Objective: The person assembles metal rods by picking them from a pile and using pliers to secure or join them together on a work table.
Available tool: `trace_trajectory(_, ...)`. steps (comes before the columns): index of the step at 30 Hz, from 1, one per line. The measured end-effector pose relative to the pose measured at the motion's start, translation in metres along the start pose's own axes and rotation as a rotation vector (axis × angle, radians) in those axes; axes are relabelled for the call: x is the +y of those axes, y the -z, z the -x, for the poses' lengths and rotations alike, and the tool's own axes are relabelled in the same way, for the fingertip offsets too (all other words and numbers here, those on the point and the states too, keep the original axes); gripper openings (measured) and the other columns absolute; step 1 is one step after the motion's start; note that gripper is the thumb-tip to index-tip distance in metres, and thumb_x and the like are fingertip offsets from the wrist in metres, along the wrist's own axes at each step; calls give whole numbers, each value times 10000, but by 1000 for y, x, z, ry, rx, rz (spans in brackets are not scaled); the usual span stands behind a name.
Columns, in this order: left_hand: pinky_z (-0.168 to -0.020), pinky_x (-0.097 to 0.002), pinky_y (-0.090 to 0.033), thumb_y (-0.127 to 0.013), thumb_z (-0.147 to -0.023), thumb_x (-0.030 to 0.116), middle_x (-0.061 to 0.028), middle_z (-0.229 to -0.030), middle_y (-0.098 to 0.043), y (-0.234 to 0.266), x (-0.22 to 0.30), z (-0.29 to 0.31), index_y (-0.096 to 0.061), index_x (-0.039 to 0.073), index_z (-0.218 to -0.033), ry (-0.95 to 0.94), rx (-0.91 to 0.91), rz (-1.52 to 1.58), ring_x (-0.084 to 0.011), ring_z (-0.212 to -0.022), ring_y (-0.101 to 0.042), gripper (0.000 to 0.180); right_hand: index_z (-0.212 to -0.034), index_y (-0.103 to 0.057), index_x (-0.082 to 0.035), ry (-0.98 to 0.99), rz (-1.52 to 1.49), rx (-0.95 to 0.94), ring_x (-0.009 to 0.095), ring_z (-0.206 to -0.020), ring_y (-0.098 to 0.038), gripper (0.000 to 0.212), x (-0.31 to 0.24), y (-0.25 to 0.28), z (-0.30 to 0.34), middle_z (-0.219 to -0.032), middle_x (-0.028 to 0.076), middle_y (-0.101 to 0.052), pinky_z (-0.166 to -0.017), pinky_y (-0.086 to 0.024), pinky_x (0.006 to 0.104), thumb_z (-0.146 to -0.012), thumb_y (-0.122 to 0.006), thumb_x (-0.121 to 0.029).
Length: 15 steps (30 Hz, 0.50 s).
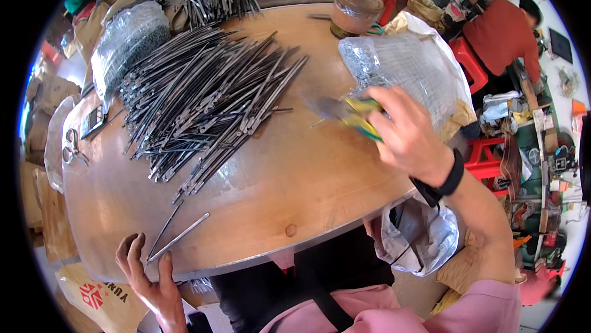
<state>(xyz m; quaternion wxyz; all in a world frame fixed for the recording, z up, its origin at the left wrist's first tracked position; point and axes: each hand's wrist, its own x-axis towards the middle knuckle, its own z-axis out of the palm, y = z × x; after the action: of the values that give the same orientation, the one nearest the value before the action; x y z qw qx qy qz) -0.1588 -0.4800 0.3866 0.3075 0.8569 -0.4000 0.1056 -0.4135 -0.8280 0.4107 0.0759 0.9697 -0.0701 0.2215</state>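
Observation:
My right hand (403,129) grips pliers (360,117) with yellow-and-green handles above the right half of the table; motion blurs their metal jaws. At the near left edge, my left hand (151,277) has its thumb and fingers curled around the lower end of a hinged metal rib (184,234). That rib has a pale strip and a thinner dark one, spread in a V over the tabletop. A large heap of dark metal ribs (203,99) lies on the left and middle of the table (271,210), beyond my left hand.
Clear plastic bags of small metal parts stand at the left (132,37) and right (400,62). A round jar (357,9) sits at the back. Scissors (72,148) lie by the left edge. Below the near edge hangs an open sack (418,240). A co-worker (502,37) sits far right.

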Motion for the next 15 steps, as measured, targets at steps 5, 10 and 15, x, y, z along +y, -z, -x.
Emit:
trace_trajectory(5,-801,-358,-483,-673,-752,-18,-159,-1017,-598,-40,68,-56,-594,-43,-1108,-139,-341,418,-287,-930,-589,365,-811,-605,19,-105,-102,153,297,-802,-601,217,-24,23,-10,-1069,163,-582,-661,-510,356,-605,-672,30)
trace_trajectory(10,-704,-397,-483,-666,-822,56,-155,-873,-557,-122,113,-111,-626,-2,-989,-539,-141,-26,-327,-841,-575,182,-898,-639,4,-473,-383,525,237,-889,-602,155,-40,57,5,-1136,178,-587,-754,-497,314,-770,-726,0)
trace_trajectory(15,-676,-438,-462,-614,-857,47,-139,-831,-544,-130,98,-119,-593,19,-891,-515,-184,-8,-353,-812,-574,49,-974,-653,2,-831,-786,667,196,-1019,-561,162,-29,55,59,-1160,149,-587,-905,-456,343,-826,-710,-25)
